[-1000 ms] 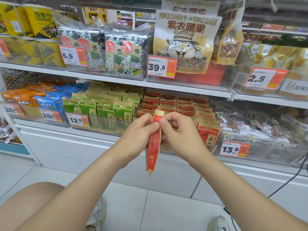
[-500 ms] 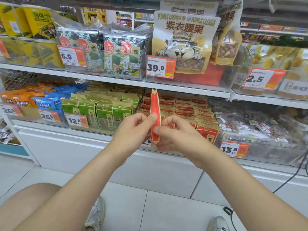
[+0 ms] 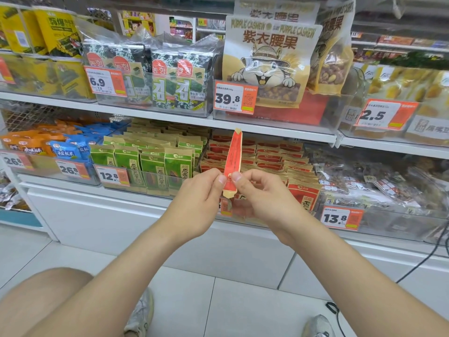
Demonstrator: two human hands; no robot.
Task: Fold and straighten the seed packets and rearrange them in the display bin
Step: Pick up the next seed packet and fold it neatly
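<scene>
Head: packet (image 3: 232, 156) before shelf (image 3: 121, 112), tiled floor (image 3: 243, 302)

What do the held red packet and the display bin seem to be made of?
The red packet looks like matte kraft paper, tan at its edges. The display bin looks like clear glossy plastic, perhaps acrylic: packets show through its front wall.

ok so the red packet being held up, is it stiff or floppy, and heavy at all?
Probably fairly stiff: the red packet stands upright above the pinch without drooping. Likely light, since the left hand and right hand hold it by fingertips near its lower end only. Its tan edges look papery, so it is likely not slippery.
</scene>
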